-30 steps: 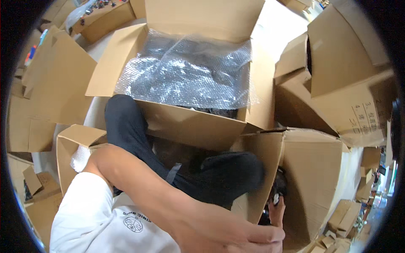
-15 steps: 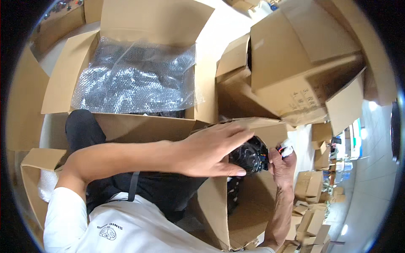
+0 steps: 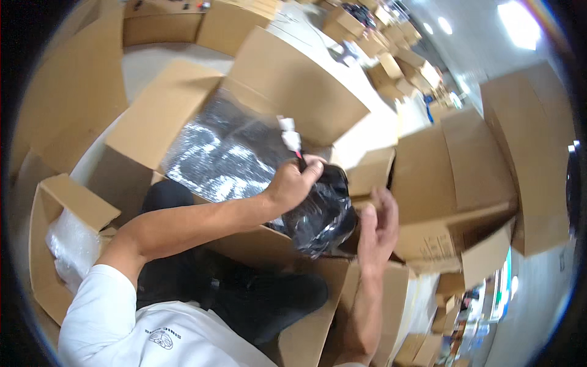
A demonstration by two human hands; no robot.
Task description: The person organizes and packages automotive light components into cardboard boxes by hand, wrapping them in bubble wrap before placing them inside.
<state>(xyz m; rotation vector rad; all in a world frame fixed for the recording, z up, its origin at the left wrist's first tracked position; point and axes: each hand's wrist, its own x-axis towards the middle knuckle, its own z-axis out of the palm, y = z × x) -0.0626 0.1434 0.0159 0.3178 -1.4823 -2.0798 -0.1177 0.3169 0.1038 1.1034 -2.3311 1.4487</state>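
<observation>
My left hand (image 3: 291, 187) is closed on a black part wrapped in clear shiny plastic (image 3: 323, 215), gripping it at its upper end. From that grip a short cable with a white plug (image 3: 290, 136) sticks up. My right hand (image 3: 378, 231) is just right of the wrapped part, thumb and fingers apart, slightly blurred and holding nothing visible. Behind the left hand, a sheet of bubble wrap (image 3: 214, 156) lies in a large open carton (image 3: 287, 82). The wrapped part hangs over that carton's near right side.
An open carton (image 3: 306, 333) stands below my right forearm, beside my bent knee. Bigger cartons (image 3: 422, 177) stack up at the right. At the left, a small carton (image 3: 38, 244) holds clear bubble wrap (image 3: 72, 248). More cartons (image 3: 342, 27) stand on the far floor.
The wrapped part has come up out of the near right carton toward the bubble-wrap carton. My left hand now grips it; my right hand has let go of the cable end. The view has turned.
</observation>
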